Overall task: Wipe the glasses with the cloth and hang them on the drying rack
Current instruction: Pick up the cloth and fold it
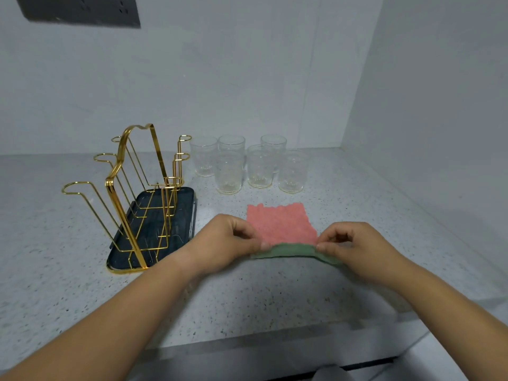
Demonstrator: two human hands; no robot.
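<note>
A cloth (281, 224), pink on top and green underneath, lies on the speckled counter (68, 284) in front of me. My left hand (228, 243) pinches its near left corner and my right hand (354, 246) pinches its near right corner, lifting the near edge so the green side shows. Several clear patterned glasses (259, 166) stand upright in a cluster behind the cloth. To the left stands a gold wire drying rack (132, 193) on a dark tray (181, 210), with no glass on its hooks.
White walls close in the counter at the back and on the right. A dark socket panel (79, 9) is on the back wall at upper left. The counter's front edge runs below my forearms.
</note>
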